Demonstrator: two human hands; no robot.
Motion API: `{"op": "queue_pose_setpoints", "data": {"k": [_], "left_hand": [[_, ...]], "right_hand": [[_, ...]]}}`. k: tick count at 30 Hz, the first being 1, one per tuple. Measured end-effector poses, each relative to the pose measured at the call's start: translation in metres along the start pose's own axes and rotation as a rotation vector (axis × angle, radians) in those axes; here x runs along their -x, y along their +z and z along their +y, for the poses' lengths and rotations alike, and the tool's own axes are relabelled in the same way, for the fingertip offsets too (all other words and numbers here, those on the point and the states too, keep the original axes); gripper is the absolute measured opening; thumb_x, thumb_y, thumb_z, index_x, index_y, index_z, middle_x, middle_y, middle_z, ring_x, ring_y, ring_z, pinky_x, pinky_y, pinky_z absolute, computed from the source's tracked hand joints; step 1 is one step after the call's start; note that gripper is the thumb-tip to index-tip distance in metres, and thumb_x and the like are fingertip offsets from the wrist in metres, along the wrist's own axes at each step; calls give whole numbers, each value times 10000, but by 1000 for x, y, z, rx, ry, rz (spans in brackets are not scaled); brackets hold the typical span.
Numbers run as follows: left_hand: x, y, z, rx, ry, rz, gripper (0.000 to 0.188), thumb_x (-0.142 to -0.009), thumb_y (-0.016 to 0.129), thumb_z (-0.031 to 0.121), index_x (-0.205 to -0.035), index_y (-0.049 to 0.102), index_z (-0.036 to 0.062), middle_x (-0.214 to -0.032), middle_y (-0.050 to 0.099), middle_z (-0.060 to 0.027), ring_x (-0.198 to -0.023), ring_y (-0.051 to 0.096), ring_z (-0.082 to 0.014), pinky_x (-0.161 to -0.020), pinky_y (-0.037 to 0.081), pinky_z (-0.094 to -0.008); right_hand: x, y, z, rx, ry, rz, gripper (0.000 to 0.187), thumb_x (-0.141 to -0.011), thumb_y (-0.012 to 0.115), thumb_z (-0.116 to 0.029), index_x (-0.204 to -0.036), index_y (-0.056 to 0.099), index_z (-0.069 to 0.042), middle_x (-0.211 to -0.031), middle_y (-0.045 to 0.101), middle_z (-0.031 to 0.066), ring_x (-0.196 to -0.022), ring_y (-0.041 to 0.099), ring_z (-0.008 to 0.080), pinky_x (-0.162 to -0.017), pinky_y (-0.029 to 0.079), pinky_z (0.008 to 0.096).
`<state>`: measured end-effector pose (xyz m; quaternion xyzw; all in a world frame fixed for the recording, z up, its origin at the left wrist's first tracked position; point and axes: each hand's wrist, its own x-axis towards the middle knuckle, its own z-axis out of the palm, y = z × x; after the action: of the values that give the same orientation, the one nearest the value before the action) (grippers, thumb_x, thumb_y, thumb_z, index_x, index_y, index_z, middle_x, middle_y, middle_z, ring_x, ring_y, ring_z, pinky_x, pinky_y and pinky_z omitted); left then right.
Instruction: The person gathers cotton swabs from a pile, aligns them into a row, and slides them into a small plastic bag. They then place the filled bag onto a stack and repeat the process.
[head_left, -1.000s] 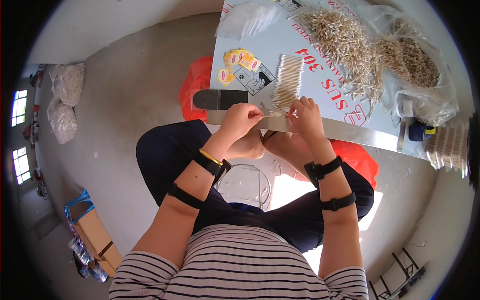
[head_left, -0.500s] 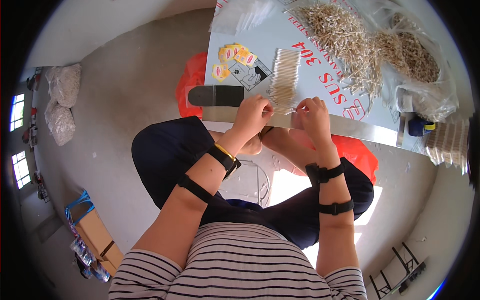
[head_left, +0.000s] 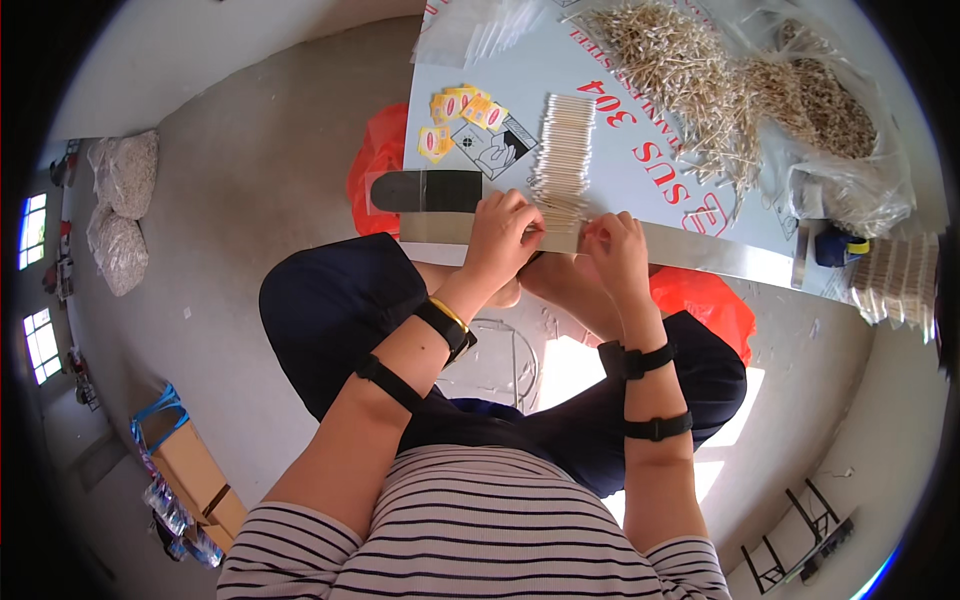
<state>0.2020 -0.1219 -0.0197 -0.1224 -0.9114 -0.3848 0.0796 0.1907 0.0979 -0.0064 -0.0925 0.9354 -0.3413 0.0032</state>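
Cotton swabs (head_left: 565, 150) crosswise, tips left and right, hands (head_left: 502, 237) pinched, contents unclear

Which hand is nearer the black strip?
Left. The left hand is just beside the right end of the black strip; the right hand is farther off to the right.

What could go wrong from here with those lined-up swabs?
1. The row of cotton swabs reaches close to the table's front edge, between the left hand and right hand; a bump from either might skew it or knock swabs off.
2. The loose swab pile lies heaped and tangled beyond the right hand; brushing it could scatter swabs across the table.
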Motion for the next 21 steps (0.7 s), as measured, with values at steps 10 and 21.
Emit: {"op": "queue_pose_setpoints", "data": {"k": [10,21], "left_hand": [[1,3,-5,-56,-191,99,621,-714,891,170,-1222,538,122,-1152,562,-89,-1103,545,-321,-914,390,-459],[5,11,2,-55,-244,136,553,-721,870,245,-1182,583,142,-1171,559,-65,-1134,531,-291,-982,347,-464]], "right_hand": [[-41,10,-29,29,-140,-83,34,-822,753,-91,-851,738,-100,-920,614,71,-966,597,283,-865,510,414],[-69,12,-28,394,-424,-248,18,-816,726,-102,-808,725,-119,-966,619,41,-1016,594,238,-892,496,371]]}}
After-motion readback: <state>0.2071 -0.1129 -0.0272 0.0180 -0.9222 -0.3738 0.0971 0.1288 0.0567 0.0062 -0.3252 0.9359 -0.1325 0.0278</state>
